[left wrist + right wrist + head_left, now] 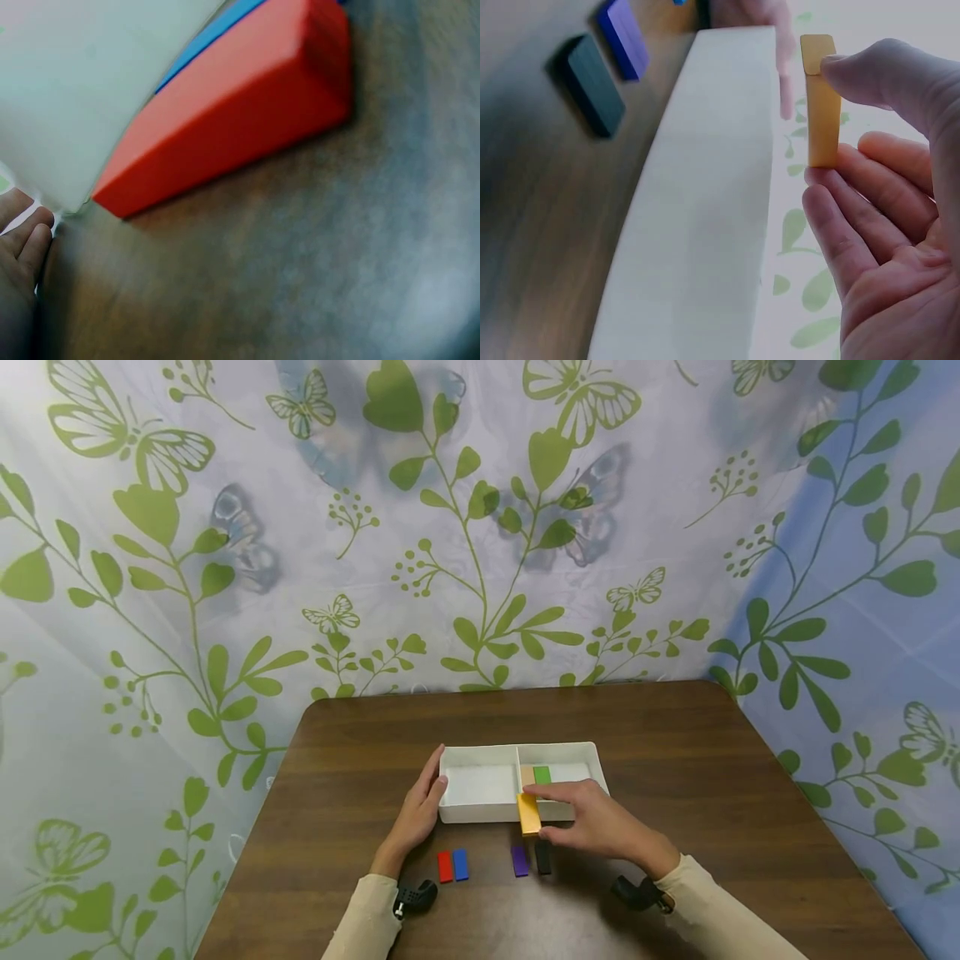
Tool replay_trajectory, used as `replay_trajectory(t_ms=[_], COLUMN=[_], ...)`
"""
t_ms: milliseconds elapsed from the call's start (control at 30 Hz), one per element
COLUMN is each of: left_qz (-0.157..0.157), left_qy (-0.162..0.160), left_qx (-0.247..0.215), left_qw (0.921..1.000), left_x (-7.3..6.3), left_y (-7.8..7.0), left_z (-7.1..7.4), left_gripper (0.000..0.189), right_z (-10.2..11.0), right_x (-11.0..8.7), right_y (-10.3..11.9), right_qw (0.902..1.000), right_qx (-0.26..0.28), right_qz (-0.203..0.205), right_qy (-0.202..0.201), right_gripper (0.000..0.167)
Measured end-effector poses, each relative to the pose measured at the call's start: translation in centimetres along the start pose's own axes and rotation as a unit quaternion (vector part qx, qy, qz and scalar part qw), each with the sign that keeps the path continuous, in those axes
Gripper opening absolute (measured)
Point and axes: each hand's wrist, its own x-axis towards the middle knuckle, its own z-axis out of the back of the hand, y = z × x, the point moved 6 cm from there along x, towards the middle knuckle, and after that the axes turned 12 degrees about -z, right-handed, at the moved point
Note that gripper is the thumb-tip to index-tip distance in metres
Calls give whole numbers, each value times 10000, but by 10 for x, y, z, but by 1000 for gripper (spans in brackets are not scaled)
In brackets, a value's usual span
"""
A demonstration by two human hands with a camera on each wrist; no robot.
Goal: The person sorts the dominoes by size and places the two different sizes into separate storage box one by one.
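A yellow-orange block (528,814) is pinched between the thumb and fingers of my right hand (603,822). It hangs over the near wall of a white two-compartment box (480,813); the right wrist view shows the same block (824,112) held by its ends. Inside the right compartment are a green block (542,775) and a tan block (527,774), partly hidden by the right hand. My left hand (416,814) rests against the box's left end, its fingers (30,238) fairly straight along the wall.
In front of the box lie a red block (445,867) and a blue block (461,865) side by side. Further right are a purple block (520,862) and a black block (543,857). All stand on a brown wooden table (360,727), with a leaf-patterned curtain behind.
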Motion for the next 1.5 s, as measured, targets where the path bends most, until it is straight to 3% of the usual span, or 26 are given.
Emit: replay_trajectory(t_ms=[433, 600, 767, 967, 1100, 1300, 1500], left_qz=[-19, 21, 29, 40, 64, 166, 63], left_qy=[-154, -257, -301, -320, -280, -146, -152], left_qx=[-34, -75, -193, -1, -196, -130, 41], left_qw=[9999, 9996, 9994, 9995, 9994, 9997, 9999], left_x=[1, -1, -3, -3, -4, -4, -3], left_y=[-6, -16, -33, -35, -37, -22, -6], left_z=[0, -3, -4, -5, -2, -2, -2], left_gripper=[60, 59, 59, 59, 59, 60, 61], right_z=[27, 34, 39, 39, 38, 35, 29], right_x=[-2, -3, 0, 7, 12, 19, 28], right_y=[-26, -38, -53, -62, -65, -71, -76], right_qw=[9995, 9986, 9964, 9951, 9946, 9934, 9894], right_qx=[15, 62, -12, -138, -242, -480, -622], right_qz=[-243, -478, -840, -981, -989, -1004, -1155], right_qy=[-210, -208, -103, 75, 177, 273, 622], right_gripper=[61, 62, 63, 63, 62, 61, 60])
